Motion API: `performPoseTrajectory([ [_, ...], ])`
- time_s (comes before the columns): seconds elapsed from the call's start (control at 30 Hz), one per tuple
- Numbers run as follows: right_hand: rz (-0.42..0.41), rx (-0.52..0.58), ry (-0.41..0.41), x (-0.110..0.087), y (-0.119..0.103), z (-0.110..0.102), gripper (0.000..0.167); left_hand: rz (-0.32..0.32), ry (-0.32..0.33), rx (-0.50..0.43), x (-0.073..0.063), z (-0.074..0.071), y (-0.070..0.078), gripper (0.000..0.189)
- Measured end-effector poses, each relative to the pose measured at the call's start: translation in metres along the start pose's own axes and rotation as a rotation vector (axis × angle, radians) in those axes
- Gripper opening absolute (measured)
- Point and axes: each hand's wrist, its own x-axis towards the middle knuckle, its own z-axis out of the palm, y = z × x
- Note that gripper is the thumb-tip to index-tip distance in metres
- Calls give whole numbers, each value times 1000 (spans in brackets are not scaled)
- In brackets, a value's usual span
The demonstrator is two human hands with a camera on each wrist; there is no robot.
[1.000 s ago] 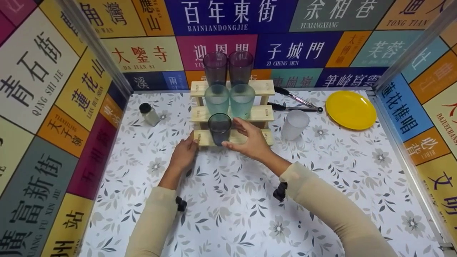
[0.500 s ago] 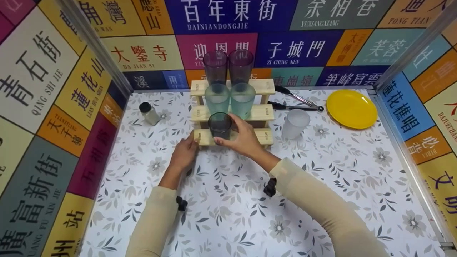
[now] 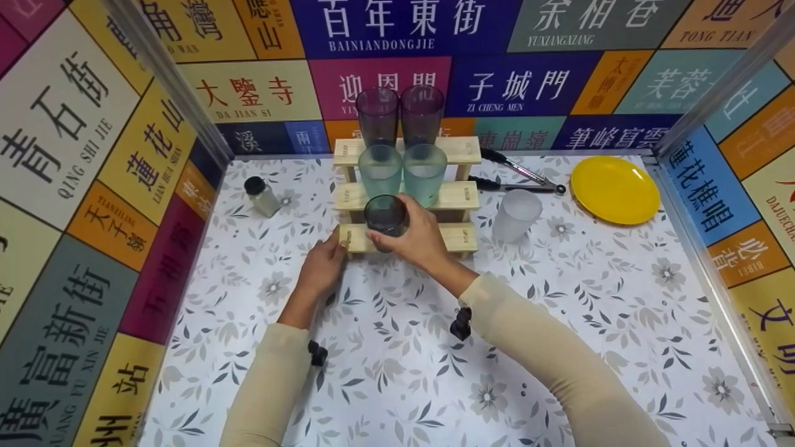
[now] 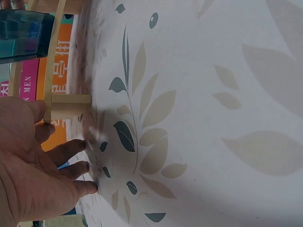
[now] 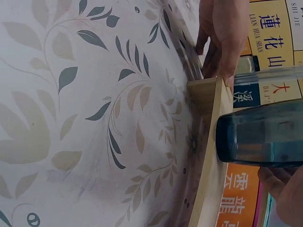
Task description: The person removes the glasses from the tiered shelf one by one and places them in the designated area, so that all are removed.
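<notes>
A three-step wooden rack (image 3: 459, 237) carries cups on each step. My right hand (image 3: 421, 233) grips a dark grey see-through cup (image 3: 386, 214) on the lowest step, thumb across its front and fingers round the far side. In the right wrist view this cup (image 5: 265, 137) stands with its base at the board. My left hand (image 3: 323, 267) pinches the left end of that step; the left wrist view shows the thumb above the board (image 4: 49, 85) and a finger beneath. Two teal cups (image 3: 380, 167) fill the middle step, and two purple cups (image 3: 377, 118) stand on top.
Right of the rack, a frosted clear cup (image 3: 517, 217) stands on the floral tablecloth (image 3: 397, 372). Black-handled tongs (image 3: 525, 186) lie behind it, with a yellow plate (image 3: 615, 189) farther right. A small black-capped jar (image 3: 262, 197) is at left. Printed panels (image 3: 379, 28) wall the table.
My right hand has slid left, from the cup's right side to a grip round it, the thumb now across its front. My left hand keeps its place on the rack.
</notes>
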Motion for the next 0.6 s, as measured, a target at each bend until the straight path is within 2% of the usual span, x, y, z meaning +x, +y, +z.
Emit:
performPoseTrajectory([
  [0.1, -4, -15, 8, 0, -1, 1, 89, 4, -3, 7, 2, 1, -3, 67],
  [0.23, -15, -30, 14, 1, -2, 1, 89, -18, -17, 2, 1, -2, 1, 67],
  [0.33, -10, -33, 11, 1, -4, 1, 87, -17, -19, 1, 0, -3, 3, 72],
  [0.6, -15, -29, 23, 0, -3, 1, 83, -1, -15, -18, 1, 0, -3, 81],
])
